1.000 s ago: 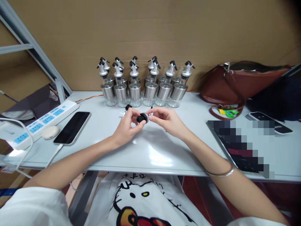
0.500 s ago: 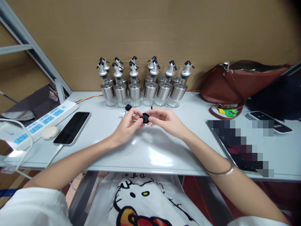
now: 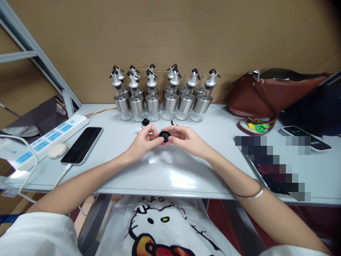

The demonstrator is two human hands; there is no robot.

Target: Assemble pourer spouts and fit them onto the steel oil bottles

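Pinching a round black stopper [image 3: 164, 136] between the fingertips of both hands, left hand [image 3: 145, 140] and right hand [image 3: 186, 141], above the middle of the surface [image 3: 128, 181]. Seems to be close handwork on that single part; cannot tell the look of its hidden side. Likely calls for an even fingertip grip and small, careful turning or pressing.

Note another black stopper [image 3: 145, 122] and a small white part [image 3: 139, 129] lying just beyond the left hand. Mind the small black piece [image 3: 174, 123] just past the right fingers, easy to knock. Farther back, see glass bottles with steel bands [image 3: 153, 104], mostly topped with lever pourers, limiting any forward reach. At left, note a smartphone [image 3: 82, 145] and power strip [image 3: 52, 138]; at right, a brown handbag [image 3: 279, 97].
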